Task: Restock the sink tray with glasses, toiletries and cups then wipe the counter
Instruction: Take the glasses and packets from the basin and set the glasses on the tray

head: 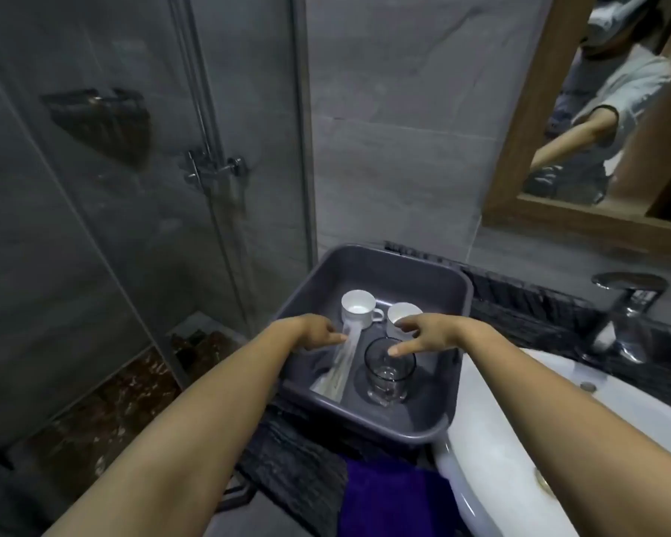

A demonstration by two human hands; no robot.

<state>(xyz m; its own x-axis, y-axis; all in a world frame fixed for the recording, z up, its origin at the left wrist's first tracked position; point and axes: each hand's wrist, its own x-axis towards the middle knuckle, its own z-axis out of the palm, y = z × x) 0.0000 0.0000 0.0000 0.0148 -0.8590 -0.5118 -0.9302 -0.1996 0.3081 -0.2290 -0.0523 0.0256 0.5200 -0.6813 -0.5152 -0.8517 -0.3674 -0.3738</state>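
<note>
Grey plastic tray (434,273) sits on the dark counter (520,300) left of the white sink (520,439), near the wall — handy for a guest at the tap (628,304).

Two white cups (359,306) stand upright along the far side, close together, the right one (401,310) partly hidden behind the right hand. A clear glass (389,372) stands upright at the near right. A long clear-wrapped packet (343,362) — likely a toiletry item, blurred — lies lengthwise at the near left, just beside the glass.

Left hand (314,333): fingers loosely together, tips touching the far end of the packet, probably nudging it straight against the tray's left side. Not clamped on it as far as I can tell.

Right hand (419,335): fingers spread, hovering over the glass rim, gripping nothing — looks like a steadying or positioning gesture.

A purple cloth (396,498) lies on the near counter edge, presumably staged for the wipe.

Judgement: restocking is nearly done; wiping isn't started.
</note>
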